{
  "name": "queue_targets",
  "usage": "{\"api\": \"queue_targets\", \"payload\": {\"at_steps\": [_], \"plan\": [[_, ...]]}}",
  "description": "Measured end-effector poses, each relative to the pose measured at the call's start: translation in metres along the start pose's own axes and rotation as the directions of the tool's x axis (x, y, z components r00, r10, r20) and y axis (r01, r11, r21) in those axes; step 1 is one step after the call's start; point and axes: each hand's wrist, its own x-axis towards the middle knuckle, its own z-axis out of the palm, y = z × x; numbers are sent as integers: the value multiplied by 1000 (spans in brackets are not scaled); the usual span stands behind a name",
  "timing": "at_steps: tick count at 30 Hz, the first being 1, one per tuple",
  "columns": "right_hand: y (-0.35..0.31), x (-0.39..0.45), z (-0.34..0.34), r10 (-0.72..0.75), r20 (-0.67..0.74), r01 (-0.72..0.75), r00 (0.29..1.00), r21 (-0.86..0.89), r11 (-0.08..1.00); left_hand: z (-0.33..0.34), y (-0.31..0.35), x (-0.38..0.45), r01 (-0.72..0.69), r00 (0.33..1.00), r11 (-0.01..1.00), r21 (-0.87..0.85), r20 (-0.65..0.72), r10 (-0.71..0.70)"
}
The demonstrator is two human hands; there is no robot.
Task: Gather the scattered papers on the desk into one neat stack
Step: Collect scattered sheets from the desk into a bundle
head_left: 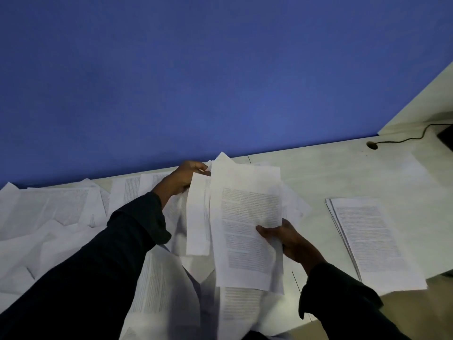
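My right hand [286, 241] grips a bundle of printed sheets [247, 222] by its right edge, thumb on top, lifted above the desk. My left hand [182, 177] pinches the top corner of another white sheet [198, 217] just left of that bundle. Several loose printed papers [49, 217] lie scattered and overlapping across the left and middle of the pale desk [331, 168]. A tidy stack of papers [372, 241] lies flat on the desk to the right of my right hand.
A blue partition wall [220, 82] rises behind the desk. At the far right a black cable [404, 139] runs from a grommet hole [372, 144] toward a dark object [447, 138]. The desk's front edge shows at the lower right.
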Motion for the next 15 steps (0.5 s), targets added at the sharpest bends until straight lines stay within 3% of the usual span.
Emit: {"api": "queue_targets", "payload": {"at_steps": [3, 6, 9, 11, 13, 15], "plan": [[-7, 6, -5, -52, -17, 47, 999, -207, 977, -4, -16, 0, 45, 995, 997, 61, 81, -50], [-1, 10, -2, -55, -65, 34, 996, -296, 955, 4, -40, -18, 164, 969, 985, 47, 180, -170], [16, 12, 5, -51, -226, -6, 973, -244, 970, 14, -78, -30, 200, 933, 968, 154, 271, -236], [29, 5, 7, 8, -273, -66, 962, -205, 977, 18, -103, -34, 257, 905, 960, 110, 320, -279], [41, -4, 3, 99, -258, -157, 961, -217, 963, 25, -121, -36, 287, 930, 956, 64, 220, -294], [50, -8, -6, 206, -229, -261, 951, -239, 935, 31, -134, -33, 314, 948, 948, -41, -32, -316]]}}
